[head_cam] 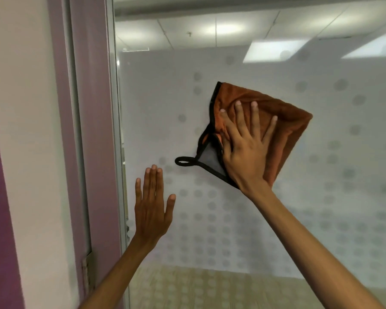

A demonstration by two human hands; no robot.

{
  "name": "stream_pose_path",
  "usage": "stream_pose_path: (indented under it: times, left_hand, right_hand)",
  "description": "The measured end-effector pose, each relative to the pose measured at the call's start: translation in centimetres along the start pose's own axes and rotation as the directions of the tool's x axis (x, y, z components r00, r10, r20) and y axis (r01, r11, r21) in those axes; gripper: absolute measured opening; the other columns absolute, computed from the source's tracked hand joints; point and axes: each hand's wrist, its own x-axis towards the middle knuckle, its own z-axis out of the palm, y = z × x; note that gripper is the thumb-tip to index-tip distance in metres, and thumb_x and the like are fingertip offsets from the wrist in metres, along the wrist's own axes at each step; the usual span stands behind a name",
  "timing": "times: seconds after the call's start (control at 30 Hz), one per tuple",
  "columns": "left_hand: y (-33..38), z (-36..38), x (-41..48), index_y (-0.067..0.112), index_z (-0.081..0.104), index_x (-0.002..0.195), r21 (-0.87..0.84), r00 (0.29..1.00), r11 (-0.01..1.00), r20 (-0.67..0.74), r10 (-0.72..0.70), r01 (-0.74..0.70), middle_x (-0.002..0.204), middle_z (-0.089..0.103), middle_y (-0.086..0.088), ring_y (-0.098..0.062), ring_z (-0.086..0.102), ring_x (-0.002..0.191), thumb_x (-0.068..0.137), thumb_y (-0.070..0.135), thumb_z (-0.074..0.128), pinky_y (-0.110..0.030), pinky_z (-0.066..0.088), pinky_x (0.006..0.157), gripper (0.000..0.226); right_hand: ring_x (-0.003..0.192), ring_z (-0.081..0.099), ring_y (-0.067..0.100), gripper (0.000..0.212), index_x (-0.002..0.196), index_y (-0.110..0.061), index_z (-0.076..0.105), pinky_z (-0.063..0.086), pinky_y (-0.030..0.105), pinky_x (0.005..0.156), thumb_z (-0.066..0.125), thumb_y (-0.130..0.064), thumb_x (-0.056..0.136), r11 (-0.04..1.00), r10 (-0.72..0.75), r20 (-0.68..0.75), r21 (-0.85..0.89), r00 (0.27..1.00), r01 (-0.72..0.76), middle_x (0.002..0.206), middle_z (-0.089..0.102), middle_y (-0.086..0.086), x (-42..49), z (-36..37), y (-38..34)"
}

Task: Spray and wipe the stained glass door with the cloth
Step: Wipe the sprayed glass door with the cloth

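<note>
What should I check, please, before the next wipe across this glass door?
1. The cloth pressed to the door: ok; the right hand lies on it with straight, spread fingers.
2. The cloth lying flat: not ok; it is folded and bunched, with one corner turned back.
3. The left hand out of the way: ok; it is open, below and left of the cloth, apart from it.
4. The loop tucked in: not ok; it sticks out leftward.
5. Glass wet with spray: cannot tell.
6. Stains remaining: cannot tell; the door's grey dots may mask them.
</note>
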Motion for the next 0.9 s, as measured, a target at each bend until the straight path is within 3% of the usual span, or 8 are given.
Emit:
stream_pose_path:
  times: [0.2, 0.47, 0.6, 0.77, 0.9]
  left_hand:
    - [-1.2, 0.0, -1.1, 0.008, 0.007, 0.158, 0.015, 0.999, 1.000, 0.036, 0.000, -0.001, 0.167, 0.005, -0.008, -0.025, 0.009, 0.155, 0.102, 0.042, 0.024, -0.047, 0.005, 0.126, 0.067]
    - [-1.2, 0.1, -1.3, 0.011, 0.009, 0.158, 0.006, 0.999, 1.000, 0.035, -0.018, 0.018, 0.166, 0.009, -0.005, -0.022, 0.012, 0.154, 0.102, 0.044, 0.022, -0.047, 0.006, 0.126, 0.066]
    - [-1.1, 0.0, -1.3, 0.012, 0.010, 0.158, -0.021, 0.999, 0.999, 0.019, -0.027, 0.027, 0.165, 0.016, -0.008, -0.023, 0.013, 0.154, 0.103, 0.044, 0.021, -0.048, 0.008, 0.126, 0.065]
    - [-1.0, -0.1, -1.3, 0.012, 0.007, 0.158, -0.010, 0.999, 1.000, 0.028, -0.018, 0.018, 0.166, 0.011, -0.008, -0.024, 0.010, 0.154, 0.103, 0.045, 0.021, -0.050, 0.010, 0.125, 0.066]
    - [-1.2, 0.1, -1.4, 0.010, 0.007, 0.158, 0.014, 1.000, 1.000, 0.018, -0.015, 0.015, 0.166, 0.007, -0.007, -0.024, 0.009, 0.155, 0.102, 0.045, 0.020, -0.050, 0.009, 0.125, 0.067]
  right_hand:
    - [0.151, 0.022, 0.034, 0.054, 0.147, -0.029, 0.046, 0.005, 0.067, 0.118, 0.023, -0.052, 0.104, 0.993, -0.120, 0.059, 0.030, 0.991, 0.118, 0.158, 0.037, 0.003, 3.5, 2.0, -5.4]
    - [0.151, 0.022, 0.032, 0.050, 0.147, -0.028, 0.046, 0.005, 0.065, 0.119, 0.034, -0.050, 0.103, 0.925, -0.381, 0.149, 0.062, 0.912, 0.376, 0.158, 0.038, 0.004, 3.8, 3.0, -7.4]
    - [0.152, 0.020, 0.027, 0.052, 0.149, -0.029, 0.042, 0.004, 0.061, 0.121, 0.028, -0.050, 0.104, 0.878, -0.477, 0.211, 0.066, 0.853, 0.475, 0.159, 0.035, 0.001, 3.4, 2.2, -5.2]
    - [0.152, 0.021, 0.025, 0.050, 0.149, -0.032, 0.041, 0.002, 0.056, 0.123, 0.023, -0.049, 0.106, 0.841, -0.535, 0.229, 0.058, 0.813, 0.538, 0.159, 0.036, -0.002, 3.2, 0.9, -1.8]
    - [0.151, 0.023, 0.024, 0.047, 0.148, -0.032, 0.043, 0.004, 0.057, 0.123, 0.025, -0.045, 0.107, 0.885, -0.460, 0.181, 0.019, 0.869, 0.464, 0.158, 0.038, -0.002, 2.3, -0.1, 0.8]
